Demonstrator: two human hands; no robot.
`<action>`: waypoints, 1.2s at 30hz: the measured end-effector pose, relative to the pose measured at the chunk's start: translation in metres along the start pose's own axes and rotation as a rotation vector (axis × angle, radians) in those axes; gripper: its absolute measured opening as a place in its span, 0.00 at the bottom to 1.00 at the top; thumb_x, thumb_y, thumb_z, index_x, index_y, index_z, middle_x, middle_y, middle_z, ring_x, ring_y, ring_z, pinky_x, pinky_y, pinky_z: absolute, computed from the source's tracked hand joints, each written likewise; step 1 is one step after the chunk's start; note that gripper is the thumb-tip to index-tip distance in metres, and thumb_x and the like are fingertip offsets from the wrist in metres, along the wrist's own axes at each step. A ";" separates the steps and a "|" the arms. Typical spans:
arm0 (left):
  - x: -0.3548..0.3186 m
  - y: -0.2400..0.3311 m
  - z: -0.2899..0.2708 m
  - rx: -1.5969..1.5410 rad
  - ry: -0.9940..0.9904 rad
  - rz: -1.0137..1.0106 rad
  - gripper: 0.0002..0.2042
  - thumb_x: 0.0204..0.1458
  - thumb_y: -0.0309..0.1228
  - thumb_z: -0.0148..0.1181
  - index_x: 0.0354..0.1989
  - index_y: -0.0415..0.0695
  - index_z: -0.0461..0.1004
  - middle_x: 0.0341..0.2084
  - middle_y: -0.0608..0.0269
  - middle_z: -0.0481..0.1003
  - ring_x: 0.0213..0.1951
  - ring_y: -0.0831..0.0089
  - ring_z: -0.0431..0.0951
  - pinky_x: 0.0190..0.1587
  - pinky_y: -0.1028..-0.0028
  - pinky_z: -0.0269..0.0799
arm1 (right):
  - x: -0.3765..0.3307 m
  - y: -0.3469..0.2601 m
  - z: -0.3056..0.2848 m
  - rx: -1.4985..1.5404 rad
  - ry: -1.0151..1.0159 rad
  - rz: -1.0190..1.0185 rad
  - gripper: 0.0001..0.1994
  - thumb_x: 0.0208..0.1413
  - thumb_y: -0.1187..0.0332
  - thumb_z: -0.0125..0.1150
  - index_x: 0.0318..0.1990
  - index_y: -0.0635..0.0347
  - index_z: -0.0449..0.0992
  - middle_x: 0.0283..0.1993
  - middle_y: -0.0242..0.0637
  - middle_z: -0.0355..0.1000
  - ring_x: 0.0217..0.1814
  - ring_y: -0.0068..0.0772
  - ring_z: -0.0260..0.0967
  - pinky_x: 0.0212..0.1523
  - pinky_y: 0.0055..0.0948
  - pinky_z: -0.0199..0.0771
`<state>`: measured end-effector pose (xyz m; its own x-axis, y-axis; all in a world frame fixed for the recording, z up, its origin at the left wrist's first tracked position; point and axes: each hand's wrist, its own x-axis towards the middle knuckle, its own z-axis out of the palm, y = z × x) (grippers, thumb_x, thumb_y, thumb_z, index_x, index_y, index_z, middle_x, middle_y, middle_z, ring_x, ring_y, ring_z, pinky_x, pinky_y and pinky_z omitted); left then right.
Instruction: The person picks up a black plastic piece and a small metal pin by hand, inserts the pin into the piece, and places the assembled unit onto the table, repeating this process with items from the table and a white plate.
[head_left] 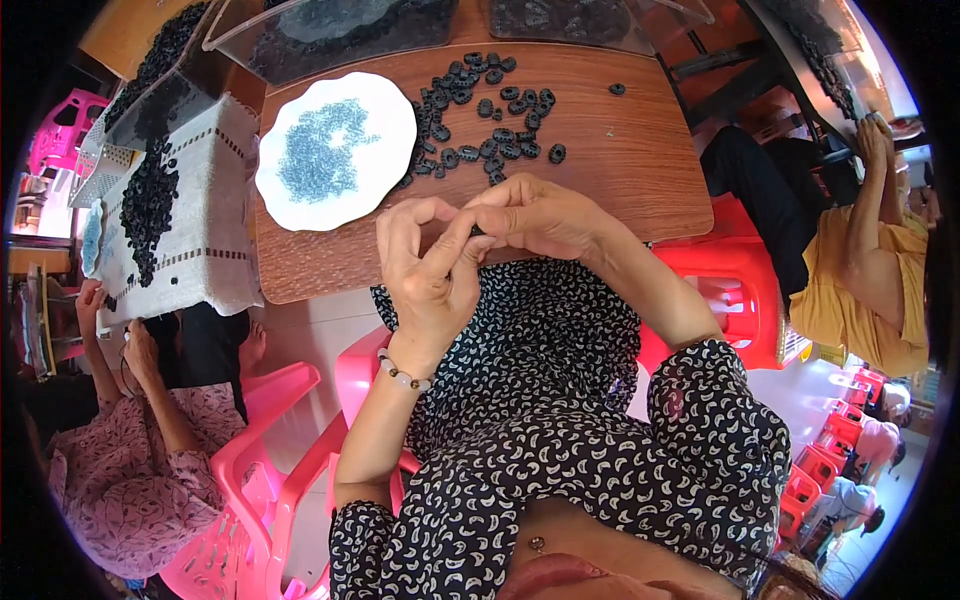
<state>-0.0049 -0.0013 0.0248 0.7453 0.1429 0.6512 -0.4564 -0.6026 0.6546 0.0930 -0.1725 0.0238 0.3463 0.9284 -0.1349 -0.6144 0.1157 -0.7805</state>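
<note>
Just above the near edge of the brown wooden table (620, 150), my two hands meet fingertip to fingertip. My left hand (425, 255), with a beaded bracelet at its wrist, is closed in a pinch. A small black part (476, 231) shows between its fingertips, mostly hidden by them. My right hand (535, 218) pinches at the same part from the other side. Beyond my hands lie several loose black oval parts (510, 151) with holes in them. On the left a white scalloped plate (392, 130) carries many tiny grey pieces (315, 160).
Clear plastic bins (350, 50) of black parts stand along the far edge. At left, a cloth-covered table (215, 200) holds a heap of black parts (150, 210), with another person's hands (140, 350) beside it. Someone in yellow (860, 280) sits at right. Pink chairs (270, 480) and red stools (720, 290) stand around.
</note>
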 end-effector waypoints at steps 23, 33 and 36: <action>-0.005 -0.017 0.005 0.092 0.020 -0.009 0.18 0.39 0.27 0.79 0.42 0.42 0.85 0.35 0.62 0.73 0.39 0.65 0.73 0.38 0.68 0.72 | -0.003 -0.021 0.019 -0.799 0.478 -0.129 0.10 0.58 0.66 0.72 0.40 0.63 0.80 0.33 0.27 0.78 0.34 0.12 0.71 0.34 0.17 0.70; -0.006 -0.021 0.007 -0.125 0.004 -0.158 0.07 0.53 0.24 0.71 0.39 0.38 0.85 0.34 0.62 0.74 0.29 0.76 0.73 0.30 0.77 0.68 | -0.007 -0.102 -0.004 -1.126 0.646 -0.321 0.10 0.56 0.62 0.75 0.38 0.58 0.83 0.31 0.22 0.77 0.33 0.12 0.70 0.35 0.19 0.71; -0.005 -0.017 0.006 -0.145 -0.005 -0.237 0.05 0.55 0.25 0.70 0.37 0.36 0.84 0.32 0.63 0.74 0.29 0.76 0.73 0.29 0.77 0.67 | -0.009 -0.171 -0.022 -1.572 0.900 -0.493 0.12 0.58 0.59 0.72 0.39 0.59 0.84 0.31 0.25 0.78 0.33 0.13 0.70 0.35 0.20 0.71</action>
<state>0.0015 0.0036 0.0082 0.8419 0.2626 0.4715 -0.3333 -0.4341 0.8369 0.2102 -0.2085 0.1453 0.8075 0.4173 0.4169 0.5896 -0.5930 -0.5484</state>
